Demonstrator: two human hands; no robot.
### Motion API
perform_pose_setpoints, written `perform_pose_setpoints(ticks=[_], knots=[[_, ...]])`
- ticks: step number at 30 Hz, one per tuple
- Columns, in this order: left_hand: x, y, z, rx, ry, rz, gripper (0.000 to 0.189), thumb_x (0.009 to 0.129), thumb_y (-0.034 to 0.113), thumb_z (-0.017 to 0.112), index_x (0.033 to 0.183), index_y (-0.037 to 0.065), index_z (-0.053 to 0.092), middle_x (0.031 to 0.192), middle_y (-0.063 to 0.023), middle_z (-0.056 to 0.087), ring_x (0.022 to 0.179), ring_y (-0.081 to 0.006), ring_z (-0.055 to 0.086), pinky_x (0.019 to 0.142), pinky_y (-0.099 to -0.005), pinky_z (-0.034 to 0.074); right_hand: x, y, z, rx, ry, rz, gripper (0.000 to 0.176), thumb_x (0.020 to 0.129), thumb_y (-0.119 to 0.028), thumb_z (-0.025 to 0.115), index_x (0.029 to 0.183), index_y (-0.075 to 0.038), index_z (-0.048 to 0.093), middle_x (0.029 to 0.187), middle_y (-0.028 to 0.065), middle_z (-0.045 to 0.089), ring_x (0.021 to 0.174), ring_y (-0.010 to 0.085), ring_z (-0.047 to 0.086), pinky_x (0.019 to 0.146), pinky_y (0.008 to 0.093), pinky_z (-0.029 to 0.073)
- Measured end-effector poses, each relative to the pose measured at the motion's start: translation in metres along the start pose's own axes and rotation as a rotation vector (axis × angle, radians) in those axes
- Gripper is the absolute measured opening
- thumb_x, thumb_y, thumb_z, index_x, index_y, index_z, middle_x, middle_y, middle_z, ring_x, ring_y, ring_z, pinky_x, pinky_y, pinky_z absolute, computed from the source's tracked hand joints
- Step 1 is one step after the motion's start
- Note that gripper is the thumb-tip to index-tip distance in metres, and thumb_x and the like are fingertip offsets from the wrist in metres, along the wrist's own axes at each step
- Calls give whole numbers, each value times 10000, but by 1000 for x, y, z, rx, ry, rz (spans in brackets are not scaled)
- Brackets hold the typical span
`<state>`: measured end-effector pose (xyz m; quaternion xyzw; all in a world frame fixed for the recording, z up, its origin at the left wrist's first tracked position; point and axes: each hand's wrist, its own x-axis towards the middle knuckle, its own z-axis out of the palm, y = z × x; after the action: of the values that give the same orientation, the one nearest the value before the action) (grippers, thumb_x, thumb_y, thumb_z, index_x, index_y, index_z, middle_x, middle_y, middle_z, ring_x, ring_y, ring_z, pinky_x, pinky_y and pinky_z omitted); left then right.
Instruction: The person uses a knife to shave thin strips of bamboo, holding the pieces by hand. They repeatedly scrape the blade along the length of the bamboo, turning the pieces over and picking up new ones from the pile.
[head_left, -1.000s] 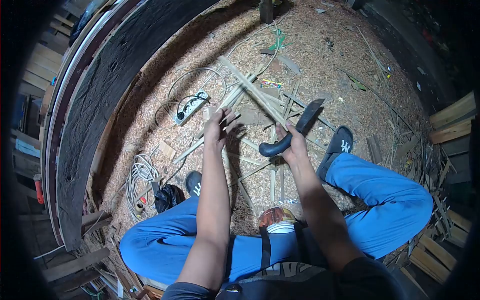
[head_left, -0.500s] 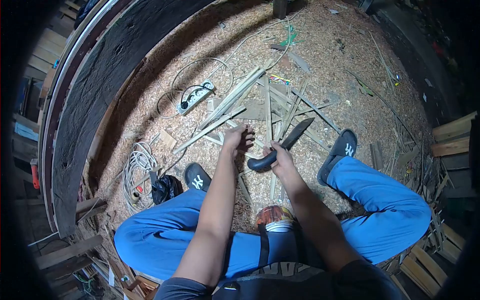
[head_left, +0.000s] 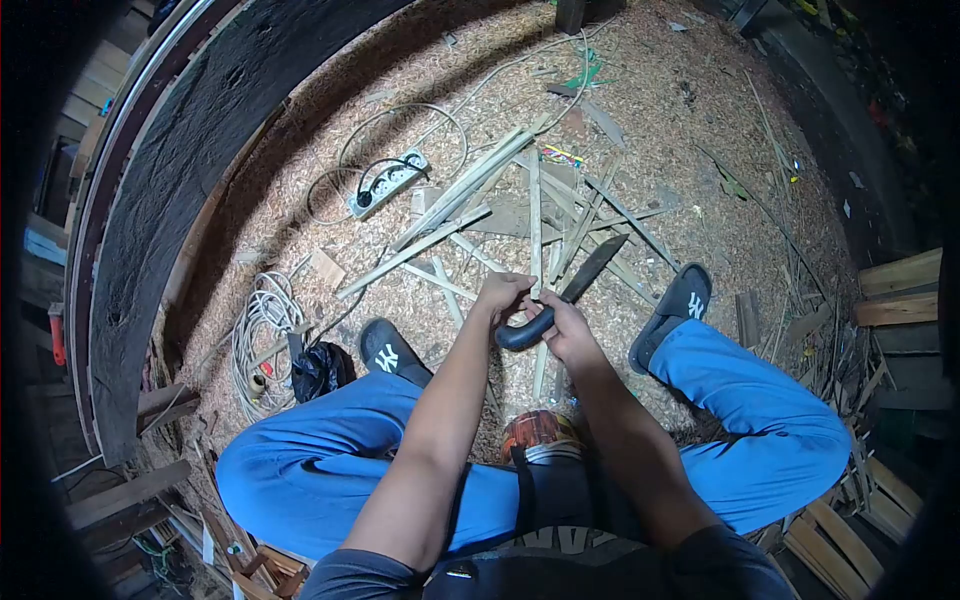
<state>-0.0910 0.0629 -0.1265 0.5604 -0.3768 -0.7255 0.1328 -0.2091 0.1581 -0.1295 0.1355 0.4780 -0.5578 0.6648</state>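
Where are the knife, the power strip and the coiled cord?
knife (head_left: 596, 267): head view, middle of the blade.
power strip (head_left: 388, 182): head view, its white body.
coiled cord (head_left: 262, 312): head view, on the loops.

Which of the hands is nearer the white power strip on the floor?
Left. The left hand is below and right of the power strip; the right hand, gripping the knife, lies farther right.

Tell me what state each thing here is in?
knife: held in right hand, blade pointing away from the person
bamboo strip: pinched by left hand, far end among loose strips
power strip: one plug in
cable coil: coiled, lying on sawdust
slippers: worn on both feet
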Motion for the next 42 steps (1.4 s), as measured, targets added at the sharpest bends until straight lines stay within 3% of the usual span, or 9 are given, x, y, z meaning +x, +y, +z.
perform_pose_setpoints(ticks=[12, 14, 15, 18, 23, 27, 34, 41, 42], knots=[[15, 2, -10, 85, 67, 113, 203, 842, 147, 764, 890, -32, 681, 673, -87, 663, 535, -155, 602, 483, -303, 465, -13, -1, 18, -64, 142, -68, 280, 962, -62, 545, 1221, 29, 492, 1180, 189, 554, 1037, 346, 655, 868, 444, 574], [7, 23, -26, 202, 140, 178, 217, 826, 138, 772, 916, -32, 671, 685, -97, 676, 553, -164, 626, 530, -297, 495, -21, -1, 28, -69, 272, -183, 221, 947, -40, 533, 1159, 1, 490, 1045, 178, 605, 827, 295, 678, 688, 411, 589], [8, 31, -39, 297, 169, 238, 246, 810, 152, 786, 926, -32, 670, 697, -102, 679, 579, -174, 636, 561, -301, 507, -22, -2, 29, -62, 269, -184, 221, 947, -40, 533, 1159, 1, 490, 1045, 178, 605, 827, 295, 678, 688, 411, 589], [5, 58, -76, 521, 425, 462, 341, 744, 199, 822, 961, -16, 671, 726, -123, 681, 674, -197, 658, 654, -336, 518, -35, -9, 46, -51, 311, -261, 160, 930, -50, 580, 1027, 6, 465, 748, 125, 590, 459, 151, 471, 409, 280, 408], [-29, 109, -101, 406, 510, 568, 251, 811, 181, 727, 971, -8, 689, 712, -108, 660, 647, -181, 616, 629, -317, 490, -48, -7, 63, -97, 320, -291, 105, 932, -49, 563, 1001, -12, 493, 763, 114, 604, 495, 145, 498, 443, 280, 428], [-66, 144, -94, 320, 533, 691, 215, 883, 155, 661, 970, -37, 702, 739, -57, 673, 641, -88, 567, 572, -259, 437, -57, 0, 71, -180, 331, -408, 144, 935, -91, 591, 997, -7, 491, 725, 90, 582, 457, 135, 493, 417, 278, 410], [-89, 175, -81, 506, 688, 752, 304, 890, 275, 678, 944, -21, 727, 574, -88, 572, 527, -117, 480, 512, -310, 390, -64, -3, 76, -299, 248, -461, 154, 939, -122, 602, 950, -4, 504, 697, 76, 564, 446, 131, 499, 400, 290, 403], [-68, 164, -63, 438, 714, 1028, 334, 951, 292, 625, 910, -25, 722, 711, -151, 615, 655, -186, 556, 648, -320, 436, -61, 5, 73, -481, 153, -448, 156, 960, -162, 587, 980, -18, 532, 635, 43, 542, 414, 114, 476, 380, 281, 379], [-76, 167, -52, 464, 720, 1101, 395, 1012, 294, 532, 859, -30, 699, 759, -123, 617, 706, -184, 557, 702, -311, 431, -62, 6, 73, -499, 123, -440, 162, 967, -172, 580, 990, -19, 531, 633, 42, 541, 415, 112, 475, 381, 279, 378]])
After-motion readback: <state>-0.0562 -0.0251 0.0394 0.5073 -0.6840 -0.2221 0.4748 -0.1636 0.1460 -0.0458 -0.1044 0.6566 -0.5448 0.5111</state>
